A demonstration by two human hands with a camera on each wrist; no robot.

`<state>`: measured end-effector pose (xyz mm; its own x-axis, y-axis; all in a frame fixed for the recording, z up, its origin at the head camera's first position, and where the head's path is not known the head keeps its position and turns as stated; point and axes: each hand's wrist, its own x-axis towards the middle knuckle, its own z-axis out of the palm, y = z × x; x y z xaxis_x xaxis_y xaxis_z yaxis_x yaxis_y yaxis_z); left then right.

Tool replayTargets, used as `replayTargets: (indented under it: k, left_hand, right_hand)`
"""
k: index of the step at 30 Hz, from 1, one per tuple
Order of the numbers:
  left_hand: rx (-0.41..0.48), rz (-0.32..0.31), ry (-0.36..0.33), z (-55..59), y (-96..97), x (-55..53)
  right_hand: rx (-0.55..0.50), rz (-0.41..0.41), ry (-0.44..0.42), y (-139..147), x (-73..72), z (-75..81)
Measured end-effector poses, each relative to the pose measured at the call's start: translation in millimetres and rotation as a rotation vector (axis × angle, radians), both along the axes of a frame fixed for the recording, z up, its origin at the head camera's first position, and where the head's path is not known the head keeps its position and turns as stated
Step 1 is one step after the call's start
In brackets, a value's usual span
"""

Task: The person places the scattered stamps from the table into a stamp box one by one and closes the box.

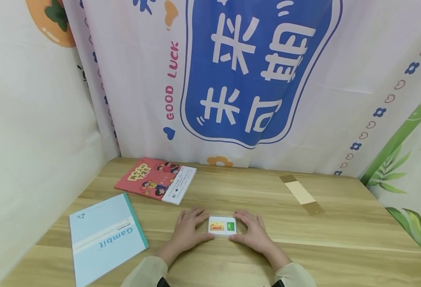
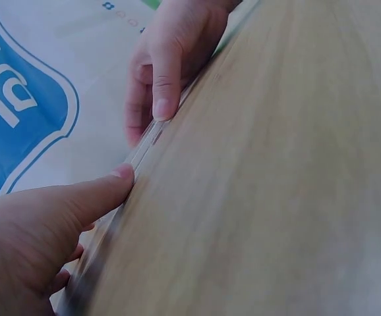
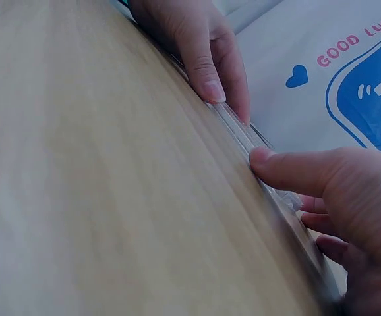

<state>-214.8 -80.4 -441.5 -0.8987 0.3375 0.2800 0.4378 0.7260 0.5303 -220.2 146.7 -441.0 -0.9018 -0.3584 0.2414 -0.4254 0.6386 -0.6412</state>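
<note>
A small flat clear case [image 1: 222, 231] lies on the wooden table, a white card with an orange picture and a green picture showing through it. My left hand [image 1: 190, 229] holds its left end, thumb at the near edge and fingers at the far side. On the opposite end, my right hand [image 1: 252, 232] grips it in the same way. Both wrist views show the case edge-on, low along the tabletop, as a thin transparent strip [image 2: 144, 145] with both thumbs against its near edge. The fingers behind it are partly hidden.
On the left lies a light blue notebook [image 1: 106, 235] with a green spine. Behind it is a red illustrated book [image 1: 151, 178] with a white strip. A beige and brown strip [image 1: 301, 193] lies at the back right. Printed curtains [image 1: 142, 99] stand behind the table [image 1: 339, 247].
</note>
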Motion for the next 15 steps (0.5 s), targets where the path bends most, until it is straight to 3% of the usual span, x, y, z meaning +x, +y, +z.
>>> replayTargets:
  k: [15]
  left_hand:
    - [-0.048, 0.006, -0.018, -2.5, -0.3, 1.1]
  right_hand:
    - [0.066, 0.016, -0.025, -2.2, 2.5, 1.6]
